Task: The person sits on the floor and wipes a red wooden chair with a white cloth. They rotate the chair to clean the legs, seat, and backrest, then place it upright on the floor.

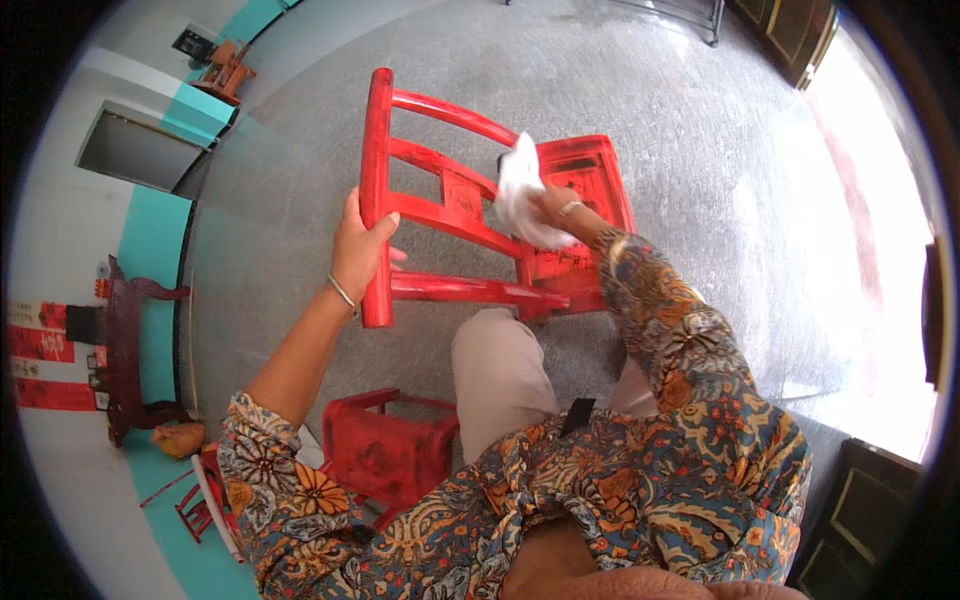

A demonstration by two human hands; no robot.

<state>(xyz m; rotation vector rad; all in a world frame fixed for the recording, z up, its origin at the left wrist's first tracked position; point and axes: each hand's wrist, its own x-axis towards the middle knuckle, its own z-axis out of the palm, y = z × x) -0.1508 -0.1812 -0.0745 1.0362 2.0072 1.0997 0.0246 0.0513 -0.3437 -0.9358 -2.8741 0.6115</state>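
Note:
A red painted wooden chair (376, 142) is tilted in front of me, its backrest towards my left and its seat towards my right. My left hand (361, 244) grips the round top rail of the backrest, with the thumb over it. In my right hand (555, 206) is a white cloth (517, 191), blurred as if moving, held where the backrest slats meet the seat. The cloth hides part of that joint. Dark worn marks and writing show on the chair seat (611, 191).
A second red chair or stool (386, 450) stands by my left knee. Along the left wall are a dark carved wooden table (127, 352), small red chairs (196, 510) and an orange wooden stand (225, 71). Bright light enters through a doorway (877, 225) at right, between dark door panels (855, 525).

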